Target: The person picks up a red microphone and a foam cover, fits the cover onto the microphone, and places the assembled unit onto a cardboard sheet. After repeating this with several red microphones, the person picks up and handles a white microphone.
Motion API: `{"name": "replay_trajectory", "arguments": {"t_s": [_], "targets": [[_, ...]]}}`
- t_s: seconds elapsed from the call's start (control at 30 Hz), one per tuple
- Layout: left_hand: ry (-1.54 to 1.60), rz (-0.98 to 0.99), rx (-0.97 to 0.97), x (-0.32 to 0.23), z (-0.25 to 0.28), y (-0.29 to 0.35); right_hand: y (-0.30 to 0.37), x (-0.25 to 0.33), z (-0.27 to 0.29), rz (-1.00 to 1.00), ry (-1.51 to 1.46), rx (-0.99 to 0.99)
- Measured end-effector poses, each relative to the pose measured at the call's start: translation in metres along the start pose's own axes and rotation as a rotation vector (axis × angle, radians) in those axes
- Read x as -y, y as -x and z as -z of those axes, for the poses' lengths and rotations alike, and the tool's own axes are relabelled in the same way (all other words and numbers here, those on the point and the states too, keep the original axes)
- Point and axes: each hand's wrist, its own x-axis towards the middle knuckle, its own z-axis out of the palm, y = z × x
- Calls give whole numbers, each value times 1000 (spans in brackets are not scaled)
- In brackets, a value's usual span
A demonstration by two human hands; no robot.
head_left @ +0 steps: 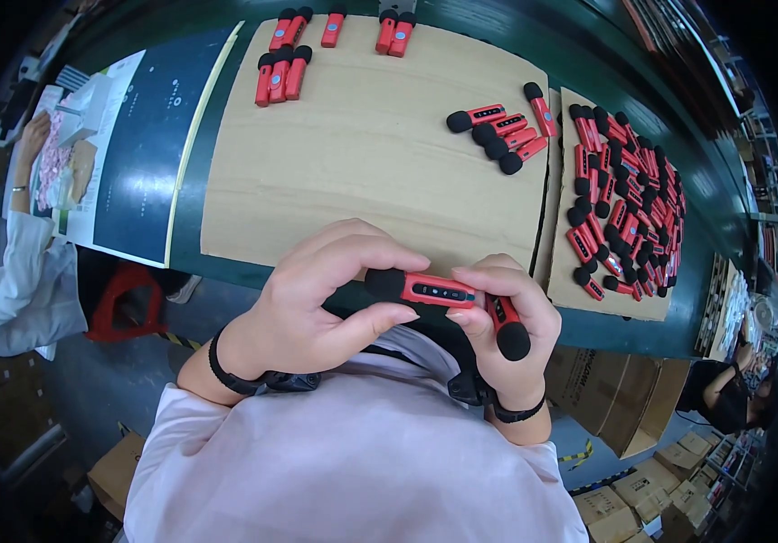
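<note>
Just beyond my chest, my left hand (pixel 312 290) is closed on a small red microphone (pixel 441 291), its black foam head toward my left palm and its button strip facing up. My right hand (pixel 526 335) pinches the other end of that microphone between thumb and forefinger. A second red microphone (pixel 501 313) lies held in the same right hand, tilted, foam head toward me. Both hands are over the near edge of a cardboard sheet (pixel 362 154). My right hand's lower fingers are partly hidden.
Several microphones (pixel 279 83) stand grouped at the sheet's far left; several more (pixel 503 127) lie at its right. A second cardboard piece (pixel 647 306) carries a large pile. Left is a dark blue mat (pixel 140 154) and a co-worker's arm (pixel 23 231); an open carton (pixel 624 398) sits below right.
</note>
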Motion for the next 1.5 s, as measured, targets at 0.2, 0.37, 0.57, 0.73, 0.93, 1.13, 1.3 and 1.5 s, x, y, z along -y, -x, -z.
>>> {"name": "replay_trajectory", "arguments": {"t_s": [0.2,0.37,0.57,0.73,0.93,1.13,1.3,1.5], "targets": [[-24,-71,-7,5,0,-2,-2,-1,-1,53,39,10],[-20,-89,3,8,6,-2,-5,-2,-8,49,26,4],[-6,-51,33,9,15,-5,-10,-9,-19,129,35,29],[-60,-54,66,12,22,-4,-14,-8,-28,234,119,39],[-223,-35,113,3,47,-11,-21,6,-35,42,53,60],[-672,-156,-54,-8,95,-56,-29,16,-27,-181,-40,50],[-1042,-228,-51,14,114,-82,-8,14,-21,-282,-107,70],[-1222,-319,-15,48,118,-97,4,13,-20,-300,-24,134]]}}
